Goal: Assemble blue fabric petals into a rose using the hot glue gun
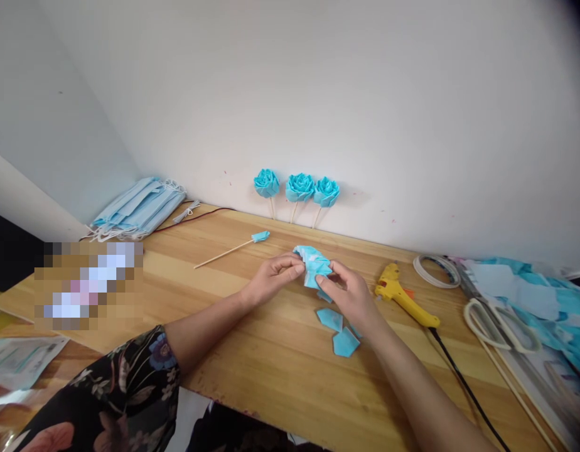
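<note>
Between my two hands is a crumpled piece of blue mask fabric [313, 263], held a little above the wooden table. My left hand [277, 277] pinches its left edge with thumb and fingers. On the other side, my right hand [349, 290] grips the lower right edge, thumb in front. Folded blue petals [345, 343] with pointed ends lie just below my right hand, one partly hidden by it. Beyond my left hand lies a thin wooden stick [221, 253] with a small blue bud [260, 236] at its tip.
Three blue fabric roses [300, 188] on sticks lean against the wall. A yellow glue gun [405, 298] with a black cord lies right, near a tape roll [436, 271], scissors [499, 326] and blue fabric scraps [544, 301]. Stacked face masks [134, 207] lie at the back left.
</note>
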Demonstrator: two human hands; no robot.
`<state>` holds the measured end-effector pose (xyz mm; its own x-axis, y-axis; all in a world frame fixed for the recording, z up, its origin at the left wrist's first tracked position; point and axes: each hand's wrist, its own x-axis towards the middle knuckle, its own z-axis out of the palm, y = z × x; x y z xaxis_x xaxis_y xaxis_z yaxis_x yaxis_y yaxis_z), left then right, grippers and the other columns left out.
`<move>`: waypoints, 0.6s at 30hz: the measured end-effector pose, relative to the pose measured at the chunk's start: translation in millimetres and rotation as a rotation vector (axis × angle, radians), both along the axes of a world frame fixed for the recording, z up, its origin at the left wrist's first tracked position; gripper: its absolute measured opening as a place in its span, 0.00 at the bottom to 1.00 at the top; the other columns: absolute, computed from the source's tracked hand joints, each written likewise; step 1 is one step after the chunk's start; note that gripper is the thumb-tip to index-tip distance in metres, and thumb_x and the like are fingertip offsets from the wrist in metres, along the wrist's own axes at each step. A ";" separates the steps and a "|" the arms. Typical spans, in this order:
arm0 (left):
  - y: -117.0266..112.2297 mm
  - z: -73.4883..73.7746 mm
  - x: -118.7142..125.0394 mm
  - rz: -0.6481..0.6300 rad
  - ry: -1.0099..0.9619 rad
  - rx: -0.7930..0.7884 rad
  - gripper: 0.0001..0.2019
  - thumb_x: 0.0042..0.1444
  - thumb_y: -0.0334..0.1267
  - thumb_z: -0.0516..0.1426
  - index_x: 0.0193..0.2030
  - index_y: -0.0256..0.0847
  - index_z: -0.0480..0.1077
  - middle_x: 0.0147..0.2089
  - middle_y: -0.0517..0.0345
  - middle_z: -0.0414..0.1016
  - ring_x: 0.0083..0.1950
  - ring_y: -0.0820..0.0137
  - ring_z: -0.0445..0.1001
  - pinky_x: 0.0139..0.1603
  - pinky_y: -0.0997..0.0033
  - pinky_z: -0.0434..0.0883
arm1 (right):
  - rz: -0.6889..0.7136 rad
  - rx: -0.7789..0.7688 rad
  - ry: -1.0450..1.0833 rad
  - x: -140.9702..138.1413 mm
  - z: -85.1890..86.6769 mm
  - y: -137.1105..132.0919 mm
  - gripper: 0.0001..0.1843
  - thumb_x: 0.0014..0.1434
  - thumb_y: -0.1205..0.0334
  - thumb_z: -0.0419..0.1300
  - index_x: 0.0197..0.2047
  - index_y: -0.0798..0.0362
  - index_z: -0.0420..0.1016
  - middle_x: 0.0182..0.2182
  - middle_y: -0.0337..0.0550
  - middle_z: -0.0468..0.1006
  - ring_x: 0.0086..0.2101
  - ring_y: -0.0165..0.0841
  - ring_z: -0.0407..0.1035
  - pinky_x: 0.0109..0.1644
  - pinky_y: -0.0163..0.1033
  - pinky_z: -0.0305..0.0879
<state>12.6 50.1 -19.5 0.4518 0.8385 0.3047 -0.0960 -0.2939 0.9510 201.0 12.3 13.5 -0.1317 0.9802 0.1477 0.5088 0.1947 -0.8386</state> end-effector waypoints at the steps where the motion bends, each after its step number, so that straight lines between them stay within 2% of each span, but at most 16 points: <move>1: 0.3 -1.6 0.3 -0.002 -0.003 -0.012 0.19 0.58 0.53 0.59 0.33 0.36 0.72 0.38 0.53 0.72 0.45 0.67 0.70 0.54 0.66 0.65 | 0.007 0.005 -0.004 -0.5 0.1 -0.1 0.10 0.57 0.53 0.57 0.30 0.50 0.69 0.27 0.38 0.73 0.31 0.34 0.69 0.36 0.37 0.66; 4: 1.6 -6.6 1.9 0.004 -0.002 -0.030 0.18 0.53 0.52 0.63 0.31 0.36 0.71 0.37 0.54 0.72 0.43 0.67 0.70 0.52 0.66 0.66 | 0.038 0.006 -0.009 -1.8 1.0 -1.1 0.09 0.56 0.54 0.58 0.30 0.50 0.70 0.28 0.39 0.74 0.32 0.34 0.68 0.36 0.37 0.66; 12: 4.1 -10.6 3.4 0.045 -0.028 -0.129 0.20 0.49 0.53 0.64 0.29 0.37 0.67 0.33 0.57 0.70 0.38 0.70 0.68 0.45 0.68 0.65 | 0.114 -0.122 0.160 5.7 2.8 0.3 0.13 0.60 0.50 0.56 0.35 0.51 0.72 0.32 0.39 0.74 0.34 0.33 0.68 0.38 0.37 0.65; 18: 2.1 -7.8 3.0 0.042 0.018 -0.084 0.16 0.51 0.48 0.63 0.29 0.37 0.66 0.32 0.58 0.69 0.38 0.70 0.68 0.45 0.69 0.65 | 0.071 -0.089 0.069 0.9 -2.8 1.6 0.11 0.56 0.52 0.58 0.30 0.51 0.70 0.26 0.38 0.71 0.31 0.33 0.67 0.34 0.36 0.65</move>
